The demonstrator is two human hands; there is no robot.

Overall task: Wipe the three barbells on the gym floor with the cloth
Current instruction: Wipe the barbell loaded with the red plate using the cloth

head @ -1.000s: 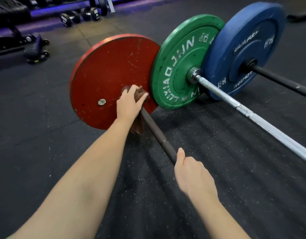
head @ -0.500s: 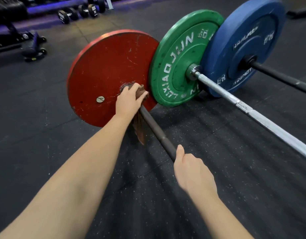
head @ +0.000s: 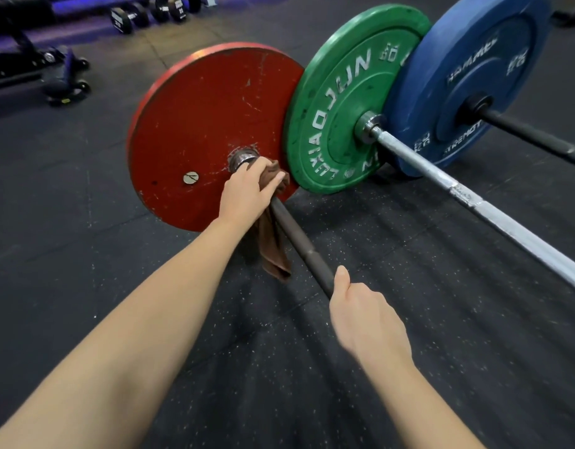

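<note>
A row of black dumbbells stands along the top left of the frame, in front of a purple-lit strip. Below them, at the left edge, sits a black equipment frame with small wheels at its near end. The rubber floor is dark with pale speckles, and a lighter tan patch lies near the dumbbells. A dark, blurred object lies in the top right corner.

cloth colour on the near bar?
Brown cloth, seen in the head view, wrapped on the dark bar.
</note>
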